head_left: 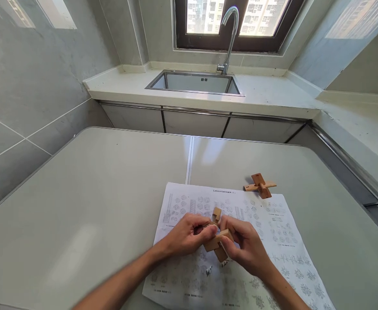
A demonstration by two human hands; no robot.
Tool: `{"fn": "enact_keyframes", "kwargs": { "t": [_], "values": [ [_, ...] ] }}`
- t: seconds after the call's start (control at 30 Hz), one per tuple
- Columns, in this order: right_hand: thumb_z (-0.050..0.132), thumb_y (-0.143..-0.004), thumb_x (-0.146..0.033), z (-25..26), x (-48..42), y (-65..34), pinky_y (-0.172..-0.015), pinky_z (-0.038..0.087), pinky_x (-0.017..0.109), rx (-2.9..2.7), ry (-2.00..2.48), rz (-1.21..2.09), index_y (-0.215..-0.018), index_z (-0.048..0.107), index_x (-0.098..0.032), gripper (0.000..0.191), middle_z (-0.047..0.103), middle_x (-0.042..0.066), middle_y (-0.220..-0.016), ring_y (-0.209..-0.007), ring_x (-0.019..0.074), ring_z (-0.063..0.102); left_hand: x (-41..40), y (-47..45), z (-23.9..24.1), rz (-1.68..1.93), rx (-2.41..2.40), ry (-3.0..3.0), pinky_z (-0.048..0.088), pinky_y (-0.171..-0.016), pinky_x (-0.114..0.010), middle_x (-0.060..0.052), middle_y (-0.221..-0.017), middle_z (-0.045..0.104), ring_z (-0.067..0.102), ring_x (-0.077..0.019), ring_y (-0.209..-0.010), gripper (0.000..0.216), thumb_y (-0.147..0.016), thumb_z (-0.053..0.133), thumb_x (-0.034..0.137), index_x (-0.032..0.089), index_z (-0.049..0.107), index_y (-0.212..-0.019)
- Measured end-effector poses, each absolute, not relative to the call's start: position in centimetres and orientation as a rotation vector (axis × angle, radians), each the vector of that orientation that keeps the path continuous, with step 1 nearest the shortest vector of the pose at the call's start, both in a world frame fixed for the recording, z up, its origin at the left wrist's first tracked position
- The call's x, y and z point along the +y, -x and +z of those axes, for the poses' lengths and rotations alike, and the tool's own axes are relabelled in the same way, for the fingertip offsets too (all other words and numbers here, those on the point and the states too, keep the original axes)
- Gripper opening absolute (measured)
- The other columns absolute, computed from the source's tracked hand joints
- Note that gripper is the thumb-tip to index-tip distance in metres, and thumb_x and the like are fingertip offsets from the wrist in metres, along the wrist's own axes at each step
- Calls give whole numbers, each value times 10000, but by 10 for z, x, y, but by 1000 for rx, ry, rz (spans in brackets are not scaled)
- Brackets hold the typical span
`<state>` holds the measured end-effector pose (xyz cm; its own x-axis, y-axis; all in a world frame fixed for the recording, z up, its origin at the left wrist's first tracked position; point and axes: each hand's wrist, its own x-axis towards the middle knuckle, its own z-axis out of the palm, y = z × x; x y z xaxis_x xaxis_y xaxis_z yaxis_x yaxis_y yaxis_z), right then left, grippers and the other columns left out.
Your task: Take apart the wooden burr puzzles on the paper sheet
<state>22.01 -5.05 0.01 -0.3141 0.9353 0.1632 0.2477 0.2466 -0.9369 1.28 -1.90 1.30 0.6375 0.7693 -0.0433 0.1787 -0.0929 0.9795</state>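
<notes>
Between my two hands is a wooden interlocking puzzle (212, 244), its notched light-brown pieces crossing one another. My left hand (189, 234) pinches its left side with thumb and fingers. On the other side my right hand (245, 243) grips it, thumb in front and fingers behind. One piece sticks up at the top and another points down below; the fingers hide part of the joint. Underneath lies a large printed sheet (176, 275) with rows of small diagrams. A second wooden puzzle (260, 186), cross-shaped and darker, rests at the sheet's upper right edge.
The pale table (79, 206) has a seam down its middle. Beyond it runs a white counter (269, 86) with a steel sink (195, 82) and a curved faucet (230, 38) under a window. Grey tiled walls (40, 77) stand on both sides.
</notes>
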Motion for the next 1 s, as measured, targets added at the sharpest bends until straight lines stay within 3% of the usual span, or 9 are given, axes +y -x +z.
{"fn": "enact_keyframes", "kwargs": {
  "t": [0.53,1.0],
  "values": [
    [568,-883,-162,1,-55,-218,-504,297,247,-1875,1063,646,-753,229,-255,375,364,-51,-655,-561,129,350,-17,-10,21,537,775,-1636,240,-567,-268,57,-637,268,265,-99,-598,487,-1029,499,449,195,321,-654],
    [561,-922,-159,-1,-55,-216,-498,312,250,-1896,1020,587,-782,211,-261,391,395,-49,-667,-566,132,365,-17,-8,22,522,791,-1639,235,-564,-267,61,-635,274,260,-93,-596,466,-1029,493,420,192,328,-658]
  ]
}}
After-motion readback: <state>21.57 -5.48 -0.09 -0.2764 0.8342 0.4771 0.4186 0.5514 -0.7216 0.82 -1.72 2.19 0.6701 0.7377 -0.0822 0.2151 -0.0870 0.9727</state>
